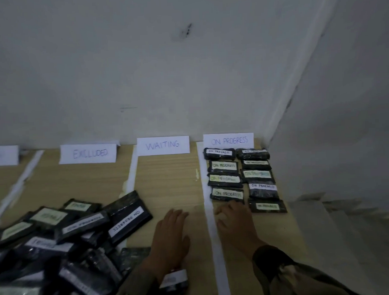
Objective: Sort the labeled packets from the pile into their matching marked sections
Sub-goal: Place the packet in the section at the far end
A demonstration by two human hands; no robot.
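Head view: nine packets [223,166] are being shown lined up in the ON PROGRESS section [279,228]; most are being left in the pile [59,238] at left. Left hand [170,233] & right hand [234,223] are being rested flat on the counter [79,181], grips wide, nothing held.

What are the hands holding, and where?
Nothing is held. The left hand lies flat on the table; the right hand lies flat beside the nearest ON PROGRESS packet.
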